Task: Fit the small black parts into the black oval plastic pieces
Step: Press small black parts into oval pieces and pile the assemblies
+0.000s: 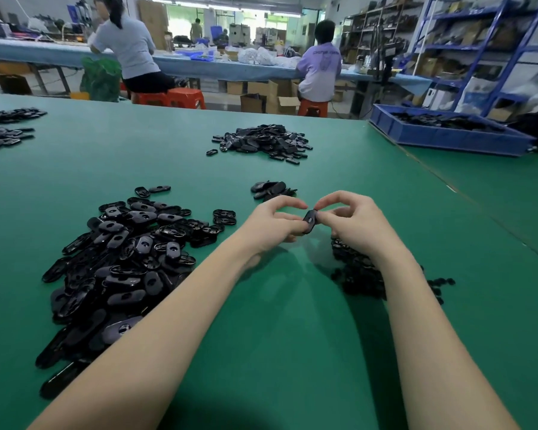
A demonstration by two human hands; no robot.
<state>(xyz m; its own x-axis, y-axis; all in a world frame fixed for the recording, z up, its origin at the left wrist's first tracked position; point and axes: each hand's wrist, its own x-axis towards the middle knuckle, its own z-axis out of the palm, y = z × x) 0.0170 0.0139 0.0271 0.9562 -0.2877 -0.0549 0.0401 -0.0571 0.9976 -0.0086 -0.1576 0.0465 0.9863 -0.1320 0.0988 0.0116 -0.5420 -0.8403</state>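
Right now the oval piece stands on end above the green table, beyond the big heap, long axis near upright, pinched between left hand and right hand, whose curled fingertips press its face, probably seating an insert.

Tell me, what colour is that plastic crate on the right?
Blue plastic crate, clearest in the head view.

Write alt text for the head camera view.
Two bare hands, left hand and right hand, pinch one black oval piece between them above a green table. A big pile of oval pieces lies to the left, a pile of small parts under the right wrist.
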